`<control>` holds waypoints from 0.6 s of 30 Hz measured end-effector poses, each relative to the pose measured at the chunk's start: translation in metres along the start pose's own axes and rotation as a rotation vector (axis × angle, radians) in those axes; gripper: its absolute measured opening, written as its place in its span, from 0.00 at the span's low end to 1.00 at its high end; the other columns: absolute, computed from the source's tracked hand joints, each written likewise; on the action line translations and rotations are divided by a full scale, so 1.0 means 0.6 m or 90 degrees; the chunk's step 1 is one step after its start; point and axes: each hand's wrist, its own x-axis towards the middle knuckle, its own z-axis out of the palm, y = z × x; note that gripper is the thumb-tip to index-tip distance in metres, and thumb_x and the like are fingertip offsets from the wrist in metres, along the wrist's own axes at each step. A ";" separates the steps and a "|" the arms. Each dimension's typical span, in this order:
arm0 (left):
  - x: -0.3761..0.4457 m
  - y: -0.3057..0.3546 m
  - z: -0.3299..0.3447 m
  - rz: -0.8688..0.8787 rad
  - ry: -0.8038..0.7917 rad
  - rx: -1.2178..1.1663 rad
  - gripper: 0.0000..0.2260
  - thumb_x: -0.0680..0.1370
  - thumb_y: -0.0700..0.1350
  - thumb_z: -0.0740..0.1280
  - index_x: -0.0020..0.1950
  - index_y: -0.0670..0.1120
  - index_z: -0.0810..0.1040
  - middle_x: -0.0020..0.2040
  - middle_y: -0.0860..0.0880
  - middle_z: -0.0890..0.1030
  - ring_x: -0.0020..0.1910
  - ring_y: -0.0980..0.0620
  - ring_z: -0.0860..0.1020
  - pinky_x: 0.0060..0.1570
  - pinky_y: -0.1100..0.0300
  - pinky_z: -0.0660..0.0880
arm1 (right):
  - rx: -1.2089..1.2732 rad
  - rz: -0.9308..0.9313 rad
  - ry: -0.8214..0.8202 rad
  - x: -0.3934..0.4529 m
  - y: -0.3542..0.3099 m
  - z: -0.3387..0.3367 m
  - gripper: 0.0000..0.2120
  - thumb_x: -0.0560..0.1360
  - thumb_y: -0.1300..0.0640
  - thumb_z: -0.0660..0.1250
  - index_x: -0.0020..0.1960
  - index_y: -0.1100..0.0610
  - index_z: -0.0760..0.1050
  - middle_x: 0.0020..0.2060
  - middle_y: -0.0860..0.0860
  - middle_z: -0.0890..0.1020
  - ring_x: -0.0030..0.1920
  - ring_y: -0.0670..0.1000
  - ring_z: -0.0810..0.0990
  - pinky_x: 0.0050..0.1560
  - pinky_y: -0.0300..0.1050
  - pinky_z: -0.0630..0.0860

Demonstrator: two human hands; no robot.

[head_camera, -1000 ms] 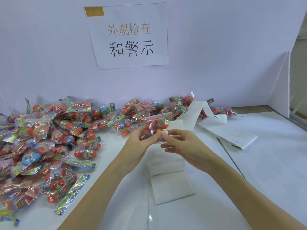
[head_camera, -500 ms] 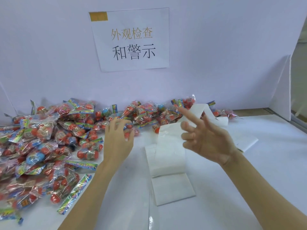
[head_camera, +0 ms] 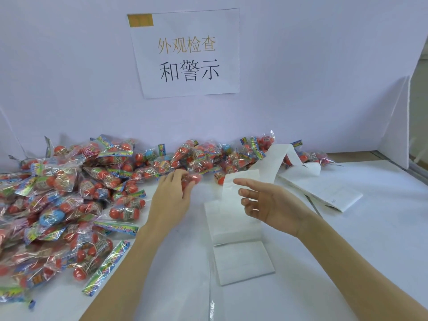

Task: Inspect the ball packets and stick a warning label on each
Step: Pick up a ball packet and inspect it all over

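A big pile of clear ball packets [head_camera: 69,193] with red balls and bright header cards covers the left of the white table and runs along the back wall. My left hand [head_camera: 171,198] is at the pile's near edge, its fingers curled round one blurred red ball packet [head_camera: 193,178]. My right hand [head_camera: 268,205] hovers with spread, relaxed fingers and holds nothing. It is above the white fan-folded label strip [head_camera: 231,228], which lies between my hands and runs back toward the wall.
A flat stack of folded label sheets [head_camera: 328,193] lies to the right of the strip. A paper sign [head_camera: 187,54] hangs on the back wall. A white board [head_camera: 396,126] stands upright at the right edge. The white table surface [head_camera: 347,251] shows at the right.
A second ago both hands held one packet above the strip. That packet has left my hands. My left hand reached to the pile and closed on another packet; my right hand drew back slightly, fingers spread.
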 end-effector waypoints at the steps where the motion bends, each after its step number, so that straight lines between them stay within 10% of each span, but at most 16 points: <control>1: 0.000 0.009 0.000 -0.012 0.017 -0.052 0.08 0.85 0.46 0.63 0.60 0.44 0.77 0.52 0.48 0.81 0.51 0.46 0.74 0.49 0.53 0.71 | 0.009 -0.004 0.012 0.001 0.001 -0.002 0.15 0.79 0.55 0.70 0.64 0.57 0.84 0.43 0.51 0.80 0.40 0.49 0.78 0.42 0.39 0.79; 4: 0.000 0.039 -0.005 -0.063 0.002 -0.289 0.11 0.88 0.47 0.58 0.51 0.46 0.77 0.36 0.56 0.74 0.35 0.55 0.70 0.37 0.60 0.69 | -0.039 -0.053 0.059 0.003 0.003 0.001 0.19 0.77 0.53 0.73 0.67 0.55 0.82 0.49 0.52 0.84 0.45 0.50 0.84 0.45 0.40 0.81; 9: -0.012 0.087 -0.009 -0.139 -0.151 -0.581 0.17 0.88 0.49 0.57 0.57 0.40 0.81 0.46 0.38 0.83 0.42 0.49 0.80 0.47 0.56 0.80 | -0.204 -0.151 0.085 0.005 0.009 0.024 0.24 0.76 0.45 0.72 0.69 0.53 0.77 0.58 0.53 0.87 0.60 0.53 0.85 0.55 0.41 0.81; 18: -0.019 0.103 -0.005 -0.170 -0.116 -0.560 0.15 0.83 0.55 0.65 0.55 0.45 0.83 0.51 0.42 0.84 0.51 0.42 0.82 0.54 0.53 0.80 | -0.302 -0.178 0.179 0.006 0.003 0.022 0.10 0.78 0.47 0.72 0.55 0.50 0.85 0.50 0.50 0.88 0.52 0.50 0.87 0.51 0.40 0.82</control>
